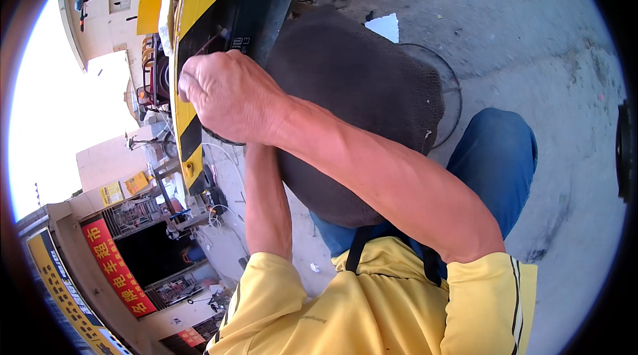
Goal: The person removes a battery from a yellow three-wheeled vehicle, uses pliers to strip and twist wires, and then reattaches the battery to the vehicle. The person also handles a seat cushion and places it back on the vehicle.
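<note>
**Close against a striped board, two forearms cross**

Toward 10 o'clock, the right hand (229,92) is curled narrow, knuckles outward, in front of the black-and-yellow striped board (193,19), which runs from 11 down to 9 o'clock. Whether the fist touches the board or holds anything, I cannot tell. A thin rod (214,41) shows just above the knuckles, perhaps gripped, perhaps only behind them.

The left forearm (268,209) rises under the right wrist; its hand is hidden, so I cannot tell its state. Such a crossing probably lets both hands share one narrow spot.

Dark ribbed cloth (355,83) spreads from 12 to 1 o'clock, covering much of the lap, likely to shield the blue jeans (498,156) at 3 o'clock. Beyond it, at 1 o'clock, a white scrap (383,27) lies on the concrete ground (531,56).
</note>
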